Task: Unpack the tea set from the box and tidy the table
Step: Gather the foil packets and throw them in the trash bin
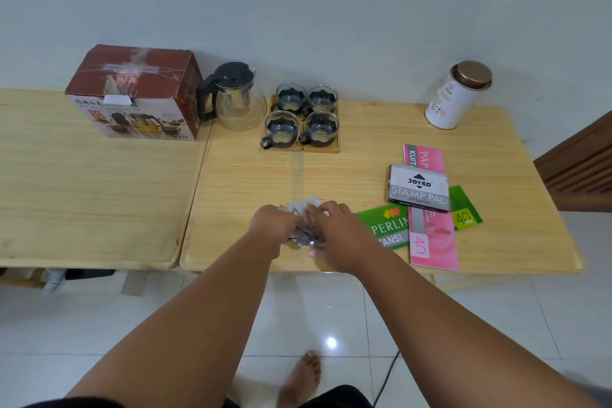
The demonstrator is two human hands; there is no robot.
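Observation:
The red and white tea set box (139,93) stands closed at the back of the left table. Beside it on the right table sit a glass teapot (236,96) with a black lid and handle, and several glass cups (303,116) in black holders on wooden coasters. Near the front edge, my left hand (270,225) and my right hand (334,228) are together, both gripping a crumpled wad of grey-white paper (303,209). Most of the paper is hidden under my fingers.
A white tin (457,96) with a bronze lid stands at the back right. A grey stamp pad box (419,187) lies on a pink receipt book (430,235) and a green one (387,225). Two wooden tables (99,192) abut. A wooden panel (583,162) is at right.

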